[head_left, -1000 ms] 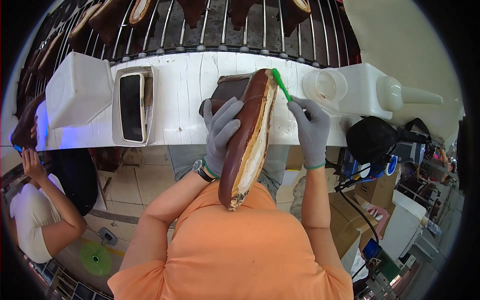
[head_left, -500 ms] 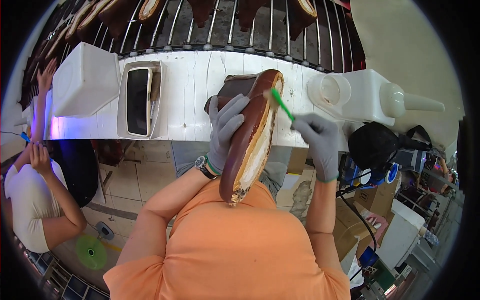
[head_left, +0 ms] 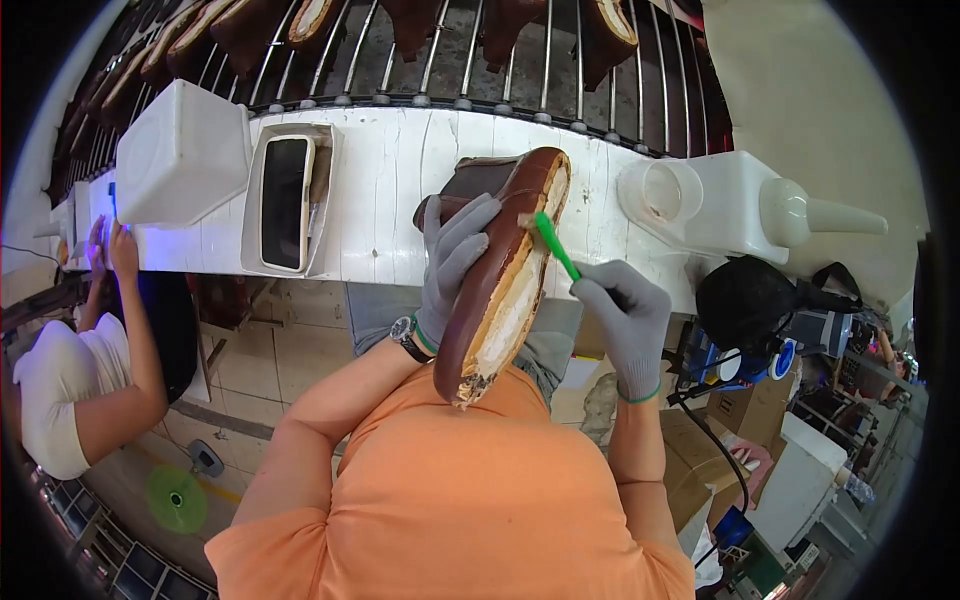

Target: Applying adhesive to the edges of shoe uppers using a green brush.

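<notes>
A brown leather shoe upper (head_left: 487, 290) is tilted so that its pale, unsoled bottom faces right, its near end by my orange shirt. My left hand (head_left: 455, 262), in a grey knit glove, wraps around its side and holds it over the table edge. In my gloved right hand (head_left: 628, 318) is a small brush with a green handle (head_left: 556, 247), pinched between thumb and fingers. The brush's bristles touch the rim where brown leather meets the pale bottom, about midway along the shoe. Part of my left thumb is hidden.
On the white table (head_left: 385, 230) stand a box with a phone (head_left: 285, 203), a white plastic container (head_left: 183, 155), a clear cup (head_left: 664, 192) and a white bottle (head_left: 735, 205). Metal rollers (head_left: 470, 55) carry more shoes beyond. A co-worker (head_left: 95, 380) sits at left; a black bag (head_left: 745, 302) hangs right.
My right hand and the brush have moved nearer to me along the shoe's rim. My left hand keeps its hold. The co-worker's hands have come together at the table.
</notes>
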The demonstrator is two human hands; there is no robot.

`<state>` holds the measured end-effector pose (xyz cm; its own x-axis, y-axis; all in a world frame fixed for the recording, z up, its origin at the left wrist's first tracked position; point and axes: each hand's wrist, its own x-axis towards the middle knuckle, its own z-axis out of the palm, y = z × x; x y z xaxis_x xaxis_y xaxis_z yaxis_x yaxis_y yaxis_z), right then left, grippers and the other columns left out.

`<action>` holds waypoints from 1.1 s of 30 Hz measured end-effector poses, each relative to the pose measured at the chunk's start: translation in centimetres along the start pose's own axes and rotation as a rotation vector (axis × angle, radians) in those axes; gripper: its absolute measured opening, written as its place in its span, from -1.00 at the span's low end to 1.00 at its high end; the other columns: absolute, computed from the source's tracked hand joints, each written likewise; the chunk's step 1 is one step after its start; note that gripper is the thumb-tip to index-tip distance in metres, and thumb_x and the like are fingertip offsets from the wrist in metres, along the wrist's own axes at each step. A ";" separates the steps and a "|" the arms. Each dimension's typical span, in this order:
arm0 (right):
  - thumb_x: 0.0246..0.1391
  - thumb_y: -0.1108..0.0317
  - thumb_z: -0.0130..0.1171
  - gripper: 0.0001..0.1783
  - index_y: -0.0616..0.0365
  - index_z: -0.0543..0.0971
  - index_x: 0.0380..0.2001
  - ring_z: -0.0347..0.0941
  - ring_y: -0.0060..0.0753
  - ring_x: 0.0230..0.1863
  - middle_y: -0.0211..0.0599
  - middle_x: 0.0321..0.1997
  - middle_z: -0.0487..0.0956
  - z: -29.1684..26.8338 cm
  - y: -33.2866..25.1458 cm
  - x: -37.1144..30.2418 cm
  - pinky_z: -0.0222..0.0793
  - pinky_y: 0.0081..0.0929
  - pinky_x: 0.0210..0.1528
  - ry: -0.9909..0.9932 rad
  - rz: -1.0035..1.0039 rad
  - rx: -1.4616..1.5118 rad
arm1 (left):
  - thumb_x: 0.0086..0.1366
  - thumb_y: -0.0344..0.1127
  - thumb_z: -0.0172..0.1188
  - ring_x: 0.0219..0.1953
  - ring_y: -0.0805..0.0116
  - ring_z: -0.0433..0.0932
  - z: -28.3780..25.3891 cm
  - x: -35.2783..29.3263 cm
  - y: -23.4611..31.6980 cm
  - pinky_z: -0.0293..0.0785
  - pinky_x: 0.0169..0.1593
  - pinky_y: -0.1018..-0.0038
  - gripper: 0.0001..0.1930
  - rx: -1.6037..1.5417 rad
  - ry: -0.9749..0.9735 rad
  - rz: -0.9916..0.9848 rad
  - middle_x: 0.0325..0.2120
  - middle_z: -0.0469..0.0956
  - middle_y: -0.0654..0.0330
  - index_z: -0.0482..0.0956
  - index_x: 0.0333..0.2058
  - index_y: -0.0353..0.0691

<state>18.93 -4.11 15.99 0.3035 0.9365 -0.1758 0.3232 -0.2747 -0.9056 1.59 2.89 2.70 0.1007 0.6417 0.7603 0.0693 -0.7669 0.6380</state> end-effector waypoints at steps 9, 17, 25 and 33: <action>-0.20 0.53 0.43 -0.74 0.19 0.73 -0.31 0.51 -0.47 -0.52 -0.27 -0.45 0.62 -0.5 -5.2 -3.6 0.35 -0.58 -0.49 -0.228 -0.480 -0.283 | 0.16 -0.31 0.39 0.21 -0.05 0.41 -0.5 1.0 0.0 -0.01 0.31 -0.23 -0.29 -0.032 0.000 0.000 0.22 0.33 -0.10 0.17 0.21 -0.09; -0.07 0.53 0.32 -0.85 0.29 0.70 -0.35 0.36 -0.68 -0.52 -0.40 -0.52 0.56 0.9 -3.0 -1.3 0.19 -0.68 -0.48 0.141 -0.010 -0.053 | 0.02 -0.30 0.50 0.20 0.02 0.39 -1.8 1.6 1.3 -0.04 0.35 -0.12 -0.08 -0.101 -0.109 -0.242 0.22 0.32 -0.05 0.11 0.29 -0.11; -0.02 0.53 0.32 -0.79 0.24 0.71 -0.24 0.49 -0.62 -0.45 -0.23 -0.42 0.65 0.4 -5.1 -4.2 0.37 -0.61 -0.42 -0.171 -0.303 -0.034 | -0.04 -0.11 0.55 0.17 0.04 0.38 -1.9 2.3 2.6 0.03 0.32 -0.07 -0.04 -0.306 -0.156 -0.538 0.21 0.34 -0.03 0.15 0.26 -0.16; -0.04 0.55 0.34 -0.80 0.29 0.70 -0.27 0.36 -0.66 -0.54 -0.34 -0.48 0.59 0.0 -4.7 -2.0 0.25 -0.66 -0.48 0.119 -0.217 -0.113 | 0.11 -0.34 0.34 0.15 0.16 0.41 -3.0 6.1 3.3 0.22 0.22 0.12 -0.37 0.004 -0.377 -0.247 0.15 0.40 0.12 0.36 0.18 -0.16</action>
<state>16.80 -4.68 20.57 0.3168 0.9459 0.0705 0.4882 -0.0989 -0.8671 -0.58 4.30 9.82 0.4347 0.7574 0.4872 0.1406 -0.5915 0.7940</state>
